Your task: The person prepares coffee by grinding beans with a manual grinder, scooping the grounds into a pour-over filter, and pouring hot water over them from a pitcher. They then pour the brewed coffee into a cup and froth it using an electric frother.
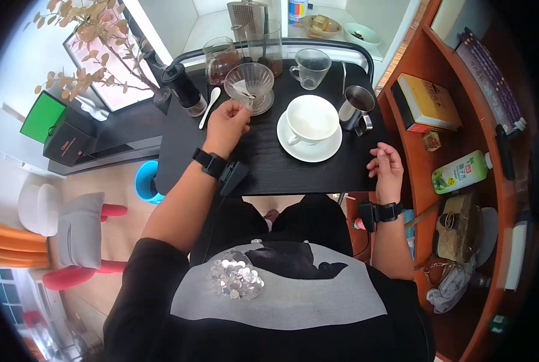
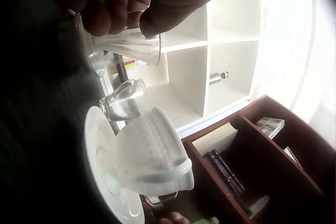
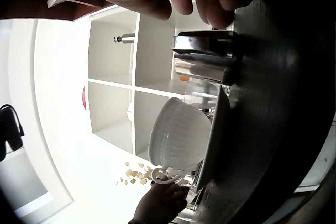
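Observation:
My left hand (image 1: pixel 226 128) is at the near side of a ribbed clear glass coffee dripper (image 1: pixel 250 77), its thumb and fingers curled at the dripper's handle. The left wrist view shows these fingers close about the glass (image 2: pixel 131 45). In front of the right shelf, my right hand (image 1: pixel 387 169) hovers by the table's right edge, fingers loosely bent and holding nothing. Nearest to it is a steel pitcher (image 1: pixel 359 104) with dark contents. Between the hands a white cup (image 1: pixel 312 118) sits on a white saucer (image 1: pixel 319 155).
Left of the dripper lie a white spoon (image 1: pixel 210 107) and a black coffee grinder (image 1: pixel 185 90). Behind stand a glass carafe (image 1: pixel 220 55), a tall glass container (image 1: pixel 272 48) and a glass mug (image 1: pixel 312 67). A brown shelf (image 1: pixel 403 96) borders the black table (image 1: pixel 269 175) on the right.

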Demonstrator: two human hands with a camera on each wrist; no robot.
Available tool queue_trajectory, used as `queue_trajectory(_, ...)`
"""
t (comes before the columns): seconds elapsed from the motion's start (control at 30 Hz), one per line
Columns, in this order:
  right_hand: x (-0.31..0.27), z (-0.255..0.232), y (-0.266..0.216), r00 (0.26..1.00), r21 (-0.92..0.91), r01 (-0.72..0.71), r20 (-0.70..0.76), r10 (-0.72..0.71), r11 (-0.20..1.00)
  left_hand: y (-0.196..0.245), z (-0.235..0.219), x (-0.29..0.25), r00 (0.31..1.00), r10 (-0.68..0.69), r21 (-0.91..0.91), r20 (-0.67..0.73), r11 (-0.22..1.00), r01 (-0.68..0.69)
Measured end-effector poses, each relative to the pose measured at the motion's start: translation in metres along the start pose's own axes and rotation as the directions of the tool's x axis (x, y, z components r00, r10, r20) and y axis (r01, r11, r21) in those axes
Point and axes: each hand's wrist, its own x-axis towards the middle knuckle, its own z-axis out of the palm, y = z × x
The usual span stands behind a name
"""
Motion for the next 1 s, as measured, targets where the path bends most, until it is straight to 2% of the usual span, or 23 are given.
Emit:
queue_trajectory(0.07, 0.004, -0.001, -0.013, 1.000, -0.031, 0.009, -0.004, -0.009, 0.999, 0.001, 0.000, -0.001, 1.000, 0.006, -0.013, 0.010, 1.000, -0.006)
queue_trajectory(0.13, 0.013, 0.004, -0.043, 0.989, -0.169, 0.146, 0.010, -0.146, 0.975, 0.001, 0.000, -0.003, 1.000, 0.006, -0.027, 0.019, 1.000, -0.006)
queue_trajectory(0.17, 0.019, 0.010, -0.058, 0.989, -0.174, 0.148, 0.006, -0.149, 0.974, 0.002, 0.000, -0.003, 0.999, -0.029, -0.023, 0.035, 0.999, 0.029)
queue_trajectory(0.2, 0.028, 0.018, -0.073, 0.941, -0.284, 0.338, 0.105, -0.321, 0.897, 0.003, -0.001, -0.003, 0.997, -0.061, -0.017, 0.051, 0.998, 0.062)
queue_trajectory(0.23, 0.037, 0.028, -0.088, 0.857, -0.370, 0.516, 0.222, -0.466, 0.773, 0.003, -0.002, -0.003, 0.997, -0.057, -0.022, 0.056, 0.998, 0.059)
queue_trajectory(0.3, 0.055, 0.050, -0.112, 0.752, -0.391, 0.652, 0.443, -0.488, 0.650, 0.005, -0.003, -0.004, 0.985, -0.133, -0.071, 0.110, 0.987, 0.141)
queue_trajectory(0.33, 0.064, 0.060, -0.120, 0.750, -0.397, 0.623, 0.547, -0.371, 0.674, 0.006, -0.003, -0.003, 0.985, -0.127, -0.078, 0.113, 0.988, 0.136)
queue_trajectory(0.37, 0.075, 0.069, -0.125, 0.735, -0.498, 0.630, 0.630, -0.251, 0.595, 0.006, -0.004, -0.003, 0.976, -0.168, -0.112, 0.142, 0.976, 0.185)
queue_trajectory(0.43, 0.094, 0.089, -0.132, 0.739, -0.639, 0.603, 0.673, -0.033, 0.477, 0.008, -0.006, -0.002, 0.963, -0.204, -0.152, 0.174, 0.961, 0.231)
queue_trajectory(0.5, 0.122, 0.104, -0.118, 0.729, -0.638, 0.623, 0.684, -0.040, 0.452, 0.010, -0.008, -0.001, 0.942, -0.247, -0.204, 0.228, 0.934, 0.294)
queue_trajectory(0.57, 0.137, 0.115, -0.115, 0.718, -0.635, 0.643, 0.695, -0.048, 0.428, 0.009, -0.008, 0.001, 0.940, -0.242, -0.203, 0.242, 0.934, 0.293)
queue_trajectory(0.63, 0.141, 0.129, -0.118, 0.793, -0.745, 0.411, 0.577, 0.197, 0.526, 0.007, -0.006, 0.004, 0.936, -0.241, -0.199, 0.255, 0.935, 0.295)
queue_trajectory(0.67, 0.141, 0.133, -0.120, 0.796, -0.775, 0.378, 0.551, 0.251, 0.506, 0.006, -0.006, 0.005, 0.938, -0.235, -0.204, 0.256, 0.935, 0.290)
queue_trajectory(0.77, 0.148, 0.142, -0.112, 0.805, -0.836, 0.320, 0.488, 0.336, 0.447, 0.003, -0.005, 0.006, 0.944, -0.215, -0.233, 0.248, 0.933, 0.274)
queue_trajectory(0.87, 0.153, 0.147, -0.105, 0.812, -0.862, 0.302, 0.456, 0.363, 0.408, 0.004, -0.006, 0.005, 0.955, -0.183, -0.264, 0.233, 0.934, 0.243)
queue_trajectory(1.0, 0.153, 0.146, -0.098, 0.824, -0.844, 0.338, 0.479, 0.302, 0.417, 0.009, -0.010, 0.005, 0.971, -0.119, -0.275, 0.209, 0.945, 0.175)
